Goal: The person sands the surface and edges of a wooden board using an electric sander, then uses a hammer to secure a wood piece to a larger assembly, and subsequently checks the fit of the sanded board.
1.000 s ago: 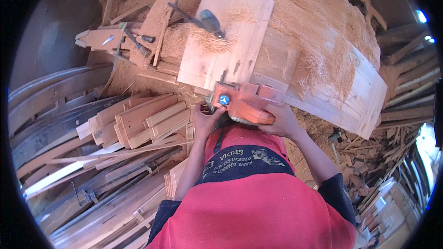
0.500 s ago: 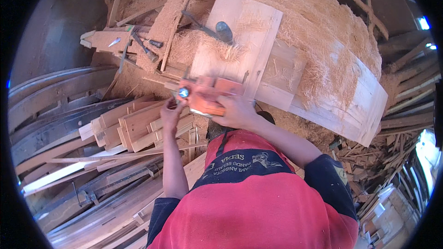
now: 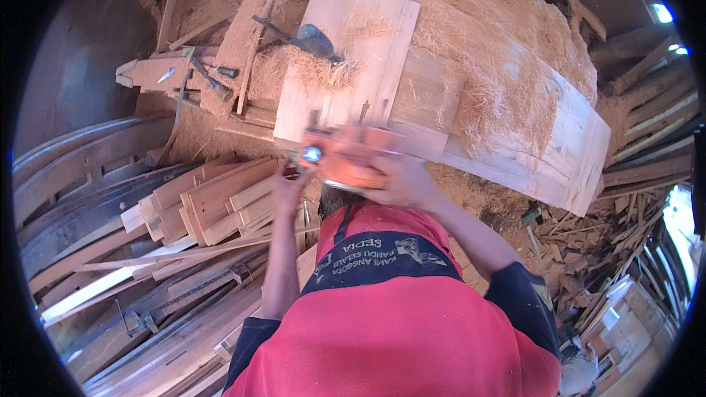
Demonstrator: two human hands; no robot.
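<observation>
Work surface: a pale wooden slab (image 3: pixel 515 140) lies slantwise across the upper right, its top heaped with straw-coloured wood shavings (image 3: pixel 478 22); a lighter plank (image 3: pixel 360 59) rests on its left end, running away from the person.
Room: a cluttered woodworking place; the ground around the slab is buried in sawdust, with dark curved boards (image 3: pixel 81 176) along the left rim and a litter of offcuts (image 3: pixel 588 250) at the lower right.
Power tool: an orange handheld machine (image 3: pixel 353 158), blocky in shape, with a small round blue-grey knob at its left end; it sits at the near edge of the plank, just ahead of the person's chest. Motion blur hides what kind of tool it is exactly.
Left hand (image 3: pixel 288 185): raised at the tool's left end, fingers at the knob; whether it grips it, I cannot tell.
Right hand (image 3: pixel 401 180): closed over the near side of the orange body, clamped on it.
Stack: short pale timber pieces (image 3: pixel 206 202) piled just left of the left forearm.
Other tools: a dark hammer (image 3: pixel 209 77) lies on a board at upper left; a dark metal tool with a rounded blue-grey head (image 3: pixel 312 38) lies on the far end of the plank.
Labels: a dark band with pale lettering and a small emblem crosses the front of the person's red shirt (image 3: pixel 390 323).
</observation>
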